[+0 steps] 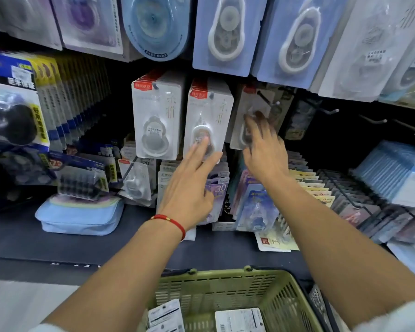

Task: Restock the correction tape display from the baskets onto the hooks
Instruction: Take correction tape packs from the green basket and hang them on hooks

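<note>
Item: correction tape packs, blister-on-card, hung in rows on wire hooks at the far side of the display. Middle pack (207, 123) hung at the front of its row, beside a matching row to the left (156, 121). The left hand (189, 185) reached up with fingers straight and spread, the tips touching the lower face of the middle pack; it held nothing. The right hand (264, 149) was on a third pack (246, 116) at the next hook (271, 104) to the right; motion blur hid its fingers, so whether they pinched the card or merely pressed it could not be told. Further stock lay face down in the green basket (225, 291) at the near edge, two cards showing (240, 319). Bare hooks (331, 111) stood at far right. Handling, as judged: light; thin card that flexes and creases; clear plastic shell smooth and likely slippery; punched hang hole at top the weak point, apt to tear if forced. Best taken by the card edges or lower corners, thumb in front, keeping the hole free to thread on the hook.
</note>
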A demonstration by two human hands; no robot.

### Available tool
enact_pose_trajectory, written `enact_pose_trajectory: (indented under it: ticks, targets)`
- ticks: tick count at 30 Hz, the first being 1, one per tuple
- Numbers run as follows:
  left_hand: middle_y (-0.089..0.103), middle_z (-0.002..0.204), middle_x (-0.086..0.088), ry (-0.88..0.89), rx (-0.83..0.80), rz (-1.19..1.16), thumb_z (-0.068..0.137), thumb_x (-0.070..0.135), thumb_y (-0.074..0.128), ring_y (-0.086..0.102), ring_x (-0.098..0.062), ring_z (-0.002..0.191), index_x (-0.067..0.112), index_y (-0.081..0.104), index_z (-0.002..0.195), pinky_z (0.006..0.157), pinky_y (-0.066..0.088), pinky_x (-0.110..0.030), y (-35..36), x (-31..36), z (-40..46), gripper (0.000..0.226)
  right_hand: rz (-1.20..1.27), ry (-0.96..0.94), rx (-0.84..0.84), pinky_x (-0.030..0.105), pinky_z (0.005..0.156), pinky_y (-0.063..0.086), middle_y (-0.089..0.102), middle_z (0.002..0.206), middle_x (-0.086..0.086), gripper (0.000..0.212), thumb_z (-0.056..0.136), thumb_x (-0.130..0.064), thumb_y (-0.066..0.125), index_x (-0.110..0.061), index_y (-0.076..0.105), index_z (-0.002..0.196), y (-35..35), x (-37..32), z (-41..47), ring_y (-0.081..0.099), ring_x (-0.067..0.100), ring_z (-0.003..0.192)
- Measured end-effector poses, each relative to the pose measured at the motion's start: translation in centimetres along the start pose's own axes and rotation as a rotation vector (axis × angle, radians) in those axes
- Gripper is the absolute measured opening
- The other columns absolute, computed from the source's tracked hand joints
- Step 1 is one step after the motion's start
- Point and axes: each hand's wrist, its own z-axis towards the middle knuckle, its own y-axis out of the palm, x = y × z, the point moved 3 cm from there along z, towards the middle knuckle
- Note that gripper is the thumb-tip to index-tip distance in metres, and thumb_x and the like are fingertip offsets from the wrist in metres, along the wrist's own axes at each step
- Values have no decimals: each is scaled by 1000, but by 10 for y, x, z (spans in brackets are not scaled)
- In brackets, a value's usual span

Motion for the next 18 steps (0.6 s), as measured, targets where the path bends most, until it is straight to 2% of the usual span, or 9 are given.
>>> enact_pose_trajectory:
  ticks: [3, 6, 9, 11, 13, 15, 18]
  targets:
    - [-4, 175, 14, 24, -10, 28, 88, -4, 59, -4, -7, 161, 31, 32, 163, 124, 11, -21, -2, -2, -2, 87, -44, -4, 13, 52, 99, 50, 32, 166, 10, 80, 91, -16, 59, -25, 28, 165, 4, -3, 0, 41, 35, 142]
    - [-2, 175, 15, 25, -23, 23, 90, -2, 58, 0, -9, 161, 31, 34, 162, 122, 12, -21, -4, -2, -6, 83, -90, -20, 8, 52, 103, 48, 29, 167, 13, 83, 92, -18, 58, -26, 23, 167, 1, -3, -4, 37, 37, 144]
    - [15, 174, 6, 7, -68, 33, 87, -2, 59, 16, -16, 159, 26, 43, 158, 125, 21, -29, -7, 0, -18, 78, -30, -37, 30, 52, 102, 45, 29, 167, 18, 72, 94, -16, 55, -22, 34, 163, -7, -3, -20, 40, 41, 142]
    - [32, 169, -1, -2, -146, 62, 87, 1, 62, 30, -23, 153, 21, 50, 153, 123, 25, -34, -9, 0, -31, 70, 128, -77, 79, 50, 93, 50, 50, 151, 17, 52, 95, -14, 55, -13, 56, 146, -11, -5, -43, 57, 41, 123]
    - [52, 155, -6, 11, -251, 106, 87, 2, 63, 45, -30, 142, 17, 57, 147, 118, 32, -36, -10, -4, -51, 62, 283, -111, 93, 49, 79, 55, 68, 118, 11, 28, 94, -17, 55, -10, 70, 117, -11, -8, -74, 67, 37, 97]
    - [62, 144, -7, -1, -359, 150, 88, 2, 62, 53, -31, 132, 17, 61, 142, 111, 39, -39, -8, -12, -78, 56, 340, -165, -30, 47, 71, 55, 71, 94, 8, 22, 92, -25, 53, -11, 70, 96, 0, -11, -106, 68, 36, 85]
    - [66, 134, -4, -54, -502, 217, 90, 4, 60, 55, -29, 125, 21, 64, 136, 105, 47, -43, 9, -17, -128, 49, 304, -213, -539, 45, 76, 55, 75, 88, 8, 21, 95, -29, 57, -15, 72, 93, 40, -16, -160, 69, 36, 87]
